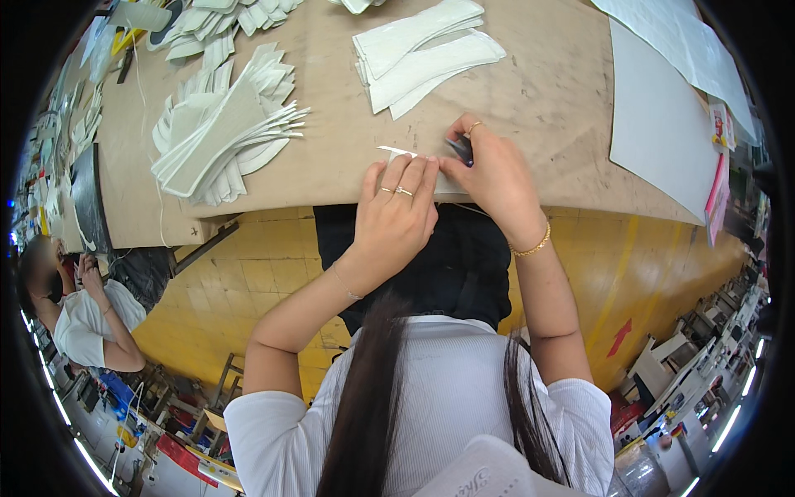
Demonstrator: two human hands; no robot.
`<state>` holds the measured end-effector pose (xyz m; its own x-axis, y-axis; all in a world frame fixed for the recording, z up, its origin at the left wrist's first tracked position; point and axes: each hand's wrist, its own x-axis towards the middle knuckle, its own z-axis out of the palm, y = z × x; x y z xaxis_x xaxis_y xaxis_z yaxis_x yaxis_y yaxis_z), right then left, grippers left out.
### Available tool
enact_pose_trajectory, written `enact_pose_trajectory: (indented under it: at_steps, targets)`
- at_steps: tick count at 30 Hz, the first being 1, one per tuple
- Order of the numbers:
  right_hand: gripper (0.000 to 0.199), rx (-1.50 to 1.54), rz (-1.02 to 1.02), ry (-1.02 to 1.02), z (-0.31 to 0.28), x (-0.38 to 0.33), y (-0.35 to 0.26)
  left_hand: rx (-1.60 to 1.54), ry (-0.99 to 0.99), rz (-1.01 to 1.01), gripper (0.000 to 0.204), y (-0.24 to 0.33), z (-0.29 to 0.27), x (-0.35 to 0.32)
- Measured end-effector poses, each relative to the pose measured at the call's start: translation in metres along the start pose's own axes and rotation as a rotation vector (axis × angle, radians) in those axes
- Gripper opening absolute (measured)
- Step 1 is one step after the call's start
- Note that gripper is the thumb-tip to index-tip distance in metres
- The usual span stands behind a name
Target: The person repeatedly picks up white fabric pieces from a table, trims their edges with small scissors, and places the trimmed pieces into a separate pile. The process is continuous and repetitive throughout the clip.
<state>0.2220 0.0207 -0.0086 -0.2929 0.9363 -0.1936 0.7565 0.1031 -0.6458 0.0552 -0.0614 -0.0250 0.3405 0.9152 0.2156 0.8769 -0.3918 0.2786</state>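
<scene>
At the table's near edge, my left hand point(396, 207) presses its closed fingers on a pale fabric piece point(448, 187), mostly covered by my hands. A thin white strip point(396, 151) sticks out past my left fingertips. Close beside it, my right hand point(499, 178) is closed around a small dark tool point(460, 150), perhaps thread snips; its working end cannot be made out. My right thumb and fingertips meet the left fingertips at the piece. Beyond my hands lie several pale, curved-edge cut pieces point(426, 62) in a small overlapping stack.
A bigger fanned pile of pale pieces point(228, 137) lies to the left on the brown-covered table point(331, 178), with more pieces point(224, 21) behind. A grey sheet point(654, 124) covers the right side. At far left sits another person point(95, 315) in a white top.
</scene>
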Motion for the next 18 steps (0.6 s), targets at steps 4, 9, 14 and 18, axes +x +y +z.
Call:
enact_pose_trajectory:
  at_steps: [4, 9, 14, 18]
  targets:
    - [0.03, 0.199, 0.157, -0.131, -0.032, -0.012, 0.018, 0.021, 0.004, 0.003, 0.056, -0.001, 0.002, -0.002]
    - [0.026, 0.308, 0.323, -0.051, -0.055, -0.031, 0.038, 0.051, -0.006, 0.001, 0.052, 0.0, 0.0, -0.001]
    - [0.029, 0.208, 0.281, 0.052, -0.052, -0.032, 0.042, 0.107, -0.021, 0.005, 0.051, 0.002, 0.002, -0.002]
    - [0.029, 0.22, 0.306, 0.051, -0.051, -0.029, 0.041, 0.126, -0.018, 0.01, 0.05, 0.006, 0.003, 0.0]
